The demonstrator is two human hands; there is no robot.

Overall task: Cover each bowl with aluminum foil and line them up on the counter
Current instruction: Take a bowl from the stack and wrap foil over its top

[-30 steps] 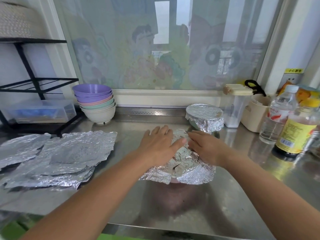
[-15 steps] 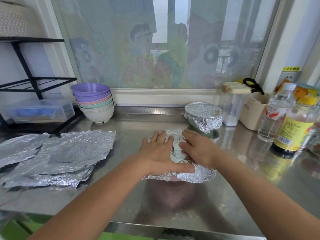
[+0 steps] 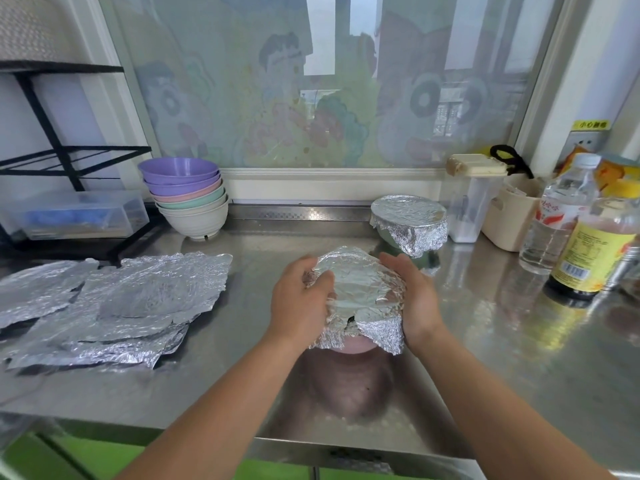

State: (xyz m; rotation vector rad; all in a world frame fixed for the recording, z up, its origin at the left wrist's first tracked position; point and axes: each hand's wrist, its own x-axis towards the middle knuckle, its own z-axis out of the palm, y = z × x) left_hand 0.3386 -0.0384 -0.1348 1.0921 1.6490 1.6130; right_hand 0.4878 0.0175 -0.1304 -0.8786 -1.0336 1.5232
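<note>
A person's left hand (image 3: 300, 301) and right hand (image 3: 412, 299) cup opposite sides of a pink bowl (image 3: 349, 346) draped in crinkled aluminum foil (image 3: 363, 296), at the middle of a stainless-steel counter (image 3: 485, 358). Both hands are curved around the bowl's rim with fingers bent against the foil, the left thumb lying over the sheet's near-left edge, the right palm flat against the far side; the grip is as wide as the bowl itself. Half a second earlier both palms lay flat on top of the foil, nearly touching; they have since slid apart and down to the sides, and the foil top now shows between them. A small dark tear shows at the foil's front edge, where loose flaps hang over the pink wall. Just behind and to the right stands a green bowl (image 3: 391, 237) already capped with foil, its position unchanged. At the back left, a stack of uncovered bowls (image 3: 188, 199), purple on top, sits by the window sill. Loose foil sheets (image 3: 114, 303) lie overlapped on the counter's left side, well apart from the hands. Bottles (image 3: 568, 216) and a clear lidded container (image 3: 471, 199) line the right rear.
</note>
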